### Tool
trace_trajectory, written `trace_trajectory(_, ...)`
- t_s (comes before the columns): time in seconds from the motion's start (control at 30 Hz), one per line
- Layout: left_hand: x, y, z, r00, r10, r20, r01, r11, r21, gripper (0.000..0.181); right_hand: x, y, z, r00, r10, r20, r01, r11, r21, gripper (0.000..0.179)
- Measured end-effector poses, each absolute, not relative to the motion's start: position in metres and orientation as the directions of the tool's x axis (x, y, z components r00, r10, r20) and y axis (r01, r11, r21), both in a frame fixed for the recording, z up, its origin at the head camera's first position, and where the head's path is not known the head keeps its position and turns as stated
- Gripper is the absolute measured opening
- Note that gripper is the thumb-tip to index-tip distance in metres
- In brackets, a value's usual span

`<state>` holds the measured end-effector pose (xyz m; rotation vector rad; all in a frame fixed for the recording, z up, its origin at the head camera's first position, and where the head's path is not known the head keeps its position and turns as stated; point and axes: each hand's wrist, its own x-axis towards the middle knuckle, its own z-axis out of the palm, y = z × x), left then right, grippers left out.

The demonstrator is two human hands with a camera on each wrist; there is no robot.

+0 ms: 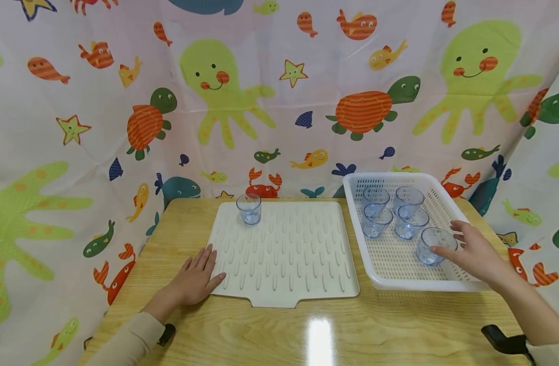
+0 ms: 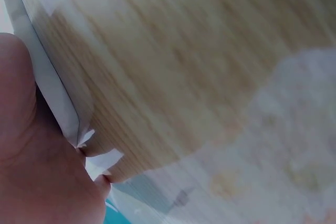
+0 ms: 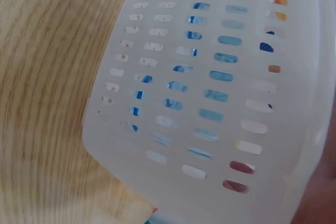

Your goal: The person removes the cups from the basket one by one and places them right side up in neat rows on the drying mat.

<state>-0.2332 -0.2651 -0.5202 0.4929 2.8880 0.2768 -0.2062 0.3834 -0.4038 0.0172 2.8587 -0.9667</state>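
My left hand [image 1: 196,277] lies flat at the left edge of a cream ridged drying tray [image 1: 288,254], fingers straight and thumb over its rim. A clear bluish drinking glass [image 1: 249,209] stands upright near the tray's back left corner. On the right, my right hand [image 1: 478,254] grips another glass [image 1: 429,251] inside the white plastic basket [image 1: 375,279]. Its thumb crosses the front of this glass, and the fingers curve at the far right of the rim. Several more glasses [image 1: 411,222] stand behind it. The basket's slotted wall [image 3: 210,129] fills the right wrist view.
Tray and basket sit side by side on a wooden table [image 1: 243,335]. A curtain [image 1: 279,91] printed with sea animals hangs behind and along both sides. Dark wrist straps [image 1: 503,340] show at both forearms.
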Motion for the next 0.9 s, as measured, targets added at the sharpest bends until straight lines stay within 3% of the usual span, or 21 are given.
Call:
trace_trajectory(0.27,-0.232,-0.263,-0.515,-0.924,0.339,-0.175,0.302,0.931,0.206,0.086,-0.210,0.382,-0.409,-0.992,-0.020,-0.126,0.058,0.808,-0.586,0.103)
trace_trajectory(0.53,-0.225,-0.256,-0.497,-0.915,0.355,-0.192,0.300,0.916,0.265,0.086,-0.213,0.384,-0.419,-0.991,-0.023,-0.131,0.059,0.807,-0.588,0.105)
trace_trajectory(0.9,-0.226,-0.261,-0.506,-0.920,0.349,-0.178,0.303,0.922,0.242,0.091,-0.214,0.384,-0.420,-0.991,0.001,-0.133,0.078,0.815,-0.575,0.108)
